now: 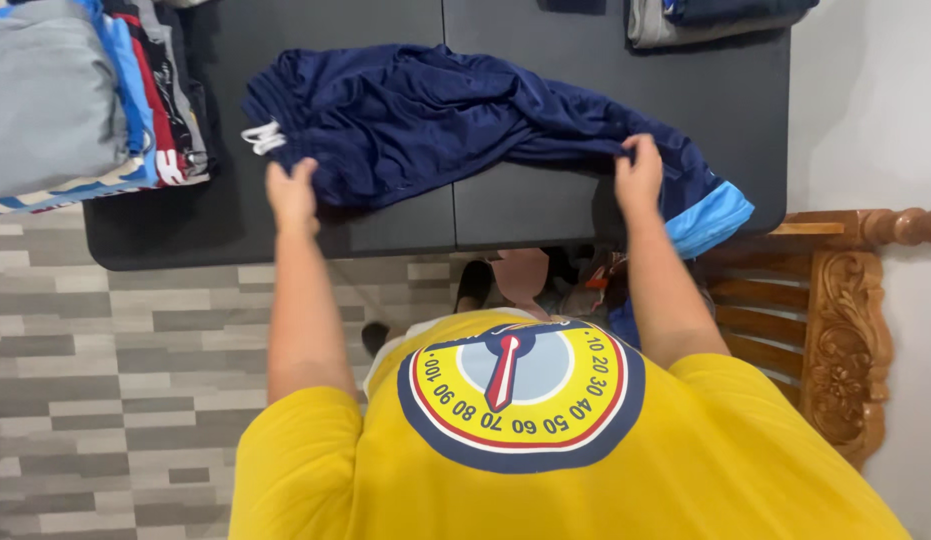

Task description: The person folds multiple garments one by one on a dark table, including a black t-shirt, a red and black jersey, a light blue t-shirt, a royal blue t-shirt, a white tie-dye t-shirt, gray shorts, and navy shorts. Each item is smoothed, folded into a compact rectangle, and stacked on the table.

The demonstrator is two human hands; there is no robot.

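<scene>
A pair of navy blue shorts with a white drawstring and light blue leg trim lies spread across a black table. My left hand grips the waistband edge near the drawstring. My right hand pinches the fabric close to the light blue hem, which hangs over the table's front edge. I wear a yellow shirt with a round dial print.
A stack of folded clothes sits on the table's left end. More folded garments lie at the far right corner. A carved wooden chair stands at the right. Grey striped floor tiles lie below.
</scene>
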